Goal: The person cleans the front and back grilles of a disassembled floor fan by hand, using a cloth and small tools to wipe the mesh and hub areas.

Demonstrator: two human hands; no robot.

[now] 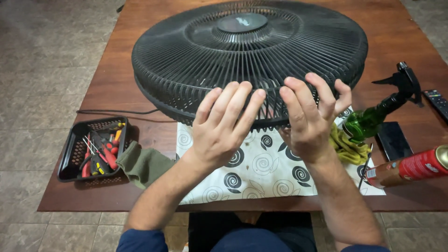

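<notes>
Both your hands, left hand [219, 128] and right hand [310, 119], press spread fingers on the black fan cage [247, 56], whose two halves sit joined on the worktop [396, 37], tools [100, 151] unused.

A red spray can [410, 169] with a metal-coloured rim lies on its side at the near right. Just beyond it lies a dark, blank phone screen [393, 140].

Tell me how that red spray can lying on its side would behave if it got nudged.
The red spray can lies on its side on the wooden table, so it would probably roll. Its smooth round body looks slippery to grip. It seems stiff, likely metal, so it should not flex.
</notes>
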